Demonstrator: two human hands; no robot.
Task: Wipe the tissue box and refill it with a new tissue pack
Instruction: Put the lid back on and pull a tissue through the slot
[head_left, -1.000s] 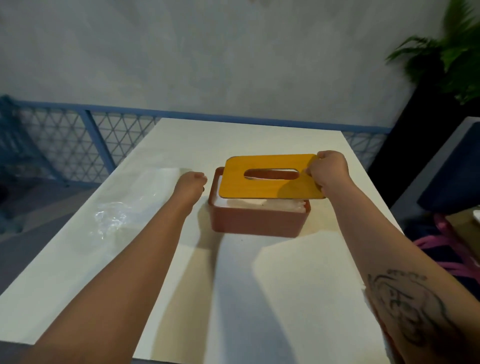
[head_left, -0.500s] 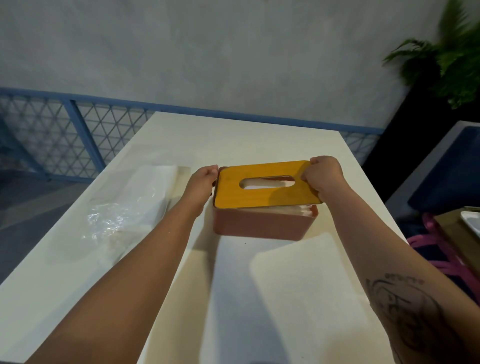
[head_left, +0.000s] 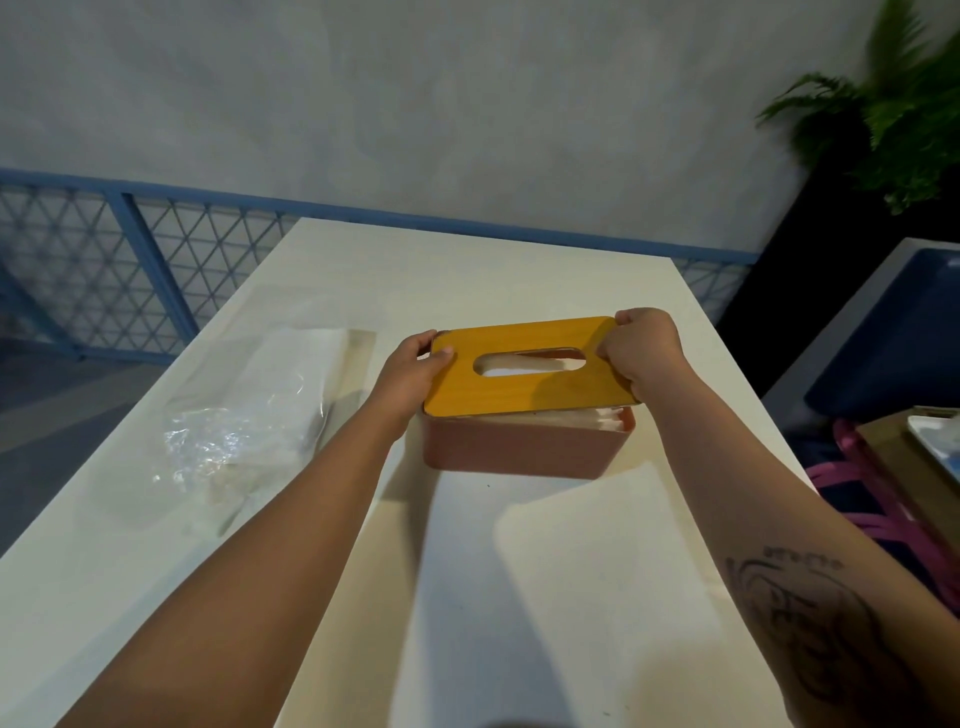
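My left hand (head_left: 410, 371) pinches the yellow lid (head_left: 524, 395) at its 9 o'clock end and my right hand (head_left: 644, 348) grips the 3 o'clock end, holding it tilted over the tissue box (head_left: 519, 452) mid-table (head_left: 467, 270); a clear wrapper (head_left: 249, 415) lies at the box's 9 o'clock

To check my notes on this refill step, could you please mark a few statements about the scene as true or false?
1. The left hand and the right hand hold the yellow lid at its short ends. True.
2. The lid sits flush on the tissue box. False: its near right edge stands above the rim, with white tissues showing in the gap.
3. A crumpled clear wrapper lies on the table left of the box. True.
4. The tissue box is blue. False: it is reddish-brown.
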